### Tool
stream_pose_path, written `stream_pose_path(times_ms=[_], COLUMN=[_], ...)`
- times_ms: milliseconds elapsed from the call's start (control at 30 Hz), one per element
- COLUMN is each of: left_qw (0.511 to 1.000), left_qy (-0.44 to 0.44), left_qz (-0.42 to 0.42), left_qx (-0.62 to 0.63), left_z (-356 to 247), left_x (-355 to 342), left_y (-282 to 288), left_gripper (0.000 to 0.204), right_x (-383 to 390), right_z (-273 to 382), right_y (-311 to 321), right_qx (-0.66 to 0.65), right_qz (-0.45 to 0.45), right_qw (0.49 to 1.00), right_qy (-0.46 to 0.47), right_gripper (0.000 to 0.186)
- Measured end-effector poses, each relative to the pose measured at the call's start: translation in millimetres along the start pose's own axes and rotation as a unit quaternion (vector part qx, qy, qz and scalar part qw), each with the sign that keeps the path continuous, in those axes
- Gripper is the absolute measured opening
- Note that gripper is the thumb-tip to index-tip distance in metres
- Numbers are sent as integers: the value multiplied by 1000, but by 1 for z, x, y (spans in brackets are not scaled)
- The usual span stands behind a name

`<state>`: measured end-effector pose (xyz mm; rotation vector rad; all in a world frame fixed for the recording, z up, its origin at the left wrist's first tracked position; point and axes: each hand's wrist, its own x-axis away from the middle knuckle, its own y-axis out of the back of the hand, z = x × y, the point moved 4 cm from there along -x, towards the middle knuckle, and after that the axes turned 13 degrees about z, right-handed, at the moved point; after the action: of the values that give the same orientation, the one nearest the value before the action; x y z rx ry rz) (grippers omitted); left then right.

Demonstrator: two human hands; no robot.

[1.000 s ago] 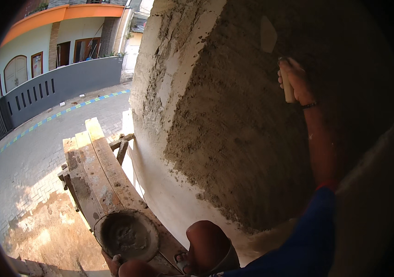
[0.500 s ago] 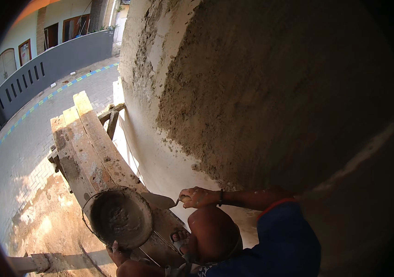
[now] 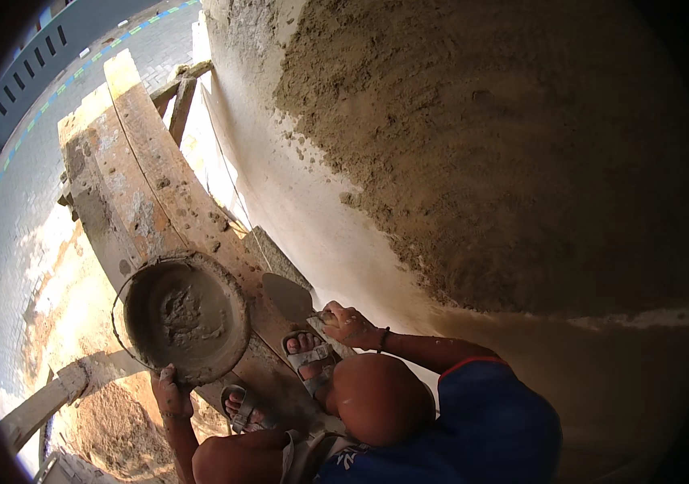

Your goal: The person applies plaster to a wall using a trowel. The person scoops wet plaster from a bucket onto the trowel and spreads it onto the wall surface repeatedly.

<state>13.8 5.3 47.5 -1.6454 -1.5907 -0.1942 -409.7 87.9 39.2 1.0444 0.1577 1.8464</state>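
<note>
Over long brown wooden planks (image 3: 151,173), running from upper left to bottom centre, a round grey bucket (image 3: 226,300) sits left of centre with wet grey mortar (image 3: 185,316) in it. Right of it is a grey metal trowel (image 3: 286,296); a rough brown plastered wall (image 3: 457,161) fills the upper right, a grey paved street (image 3: 38,181) the upper left.

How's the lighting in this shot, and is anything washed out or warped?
Head view: sunlit ground at left glares, nearly washed out; the wall darkens toward the right; planks bow with fisheye distortion, and the picture's right edge goes black; the trowel and bucket sit in shade, outlines readable.
</note>
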Motion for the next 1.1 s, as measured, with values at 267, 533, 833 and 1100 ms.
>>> stream_pose_path(times_ms=[267, 533, 833, 1100], left_qw=[996, 978, 971, 966], left_qy=[67, 137, 127, 112], left_qz=[-50, -153, -174, -157], left_qx=[-26, -25, 107, 171], left_z=[8, 14, 68, 187], left_x=[-3, -10, -7, 54], left_y=[16, 14, -4, -44], left_gripper=[35, 14, 32, 35], right_x=[90, 245, 404, 516], right_z=[43, 40, -13, 27], right_y=[59, 109, 51, 15], right_qx=[-53, -57, 0, -93], right_qz=[63, 145, 179, 149], right_qw=[984, 933, 908, 891], right_qy=[-158, -324, -378, -419], right_gripper=[49, 50, 45, 24])
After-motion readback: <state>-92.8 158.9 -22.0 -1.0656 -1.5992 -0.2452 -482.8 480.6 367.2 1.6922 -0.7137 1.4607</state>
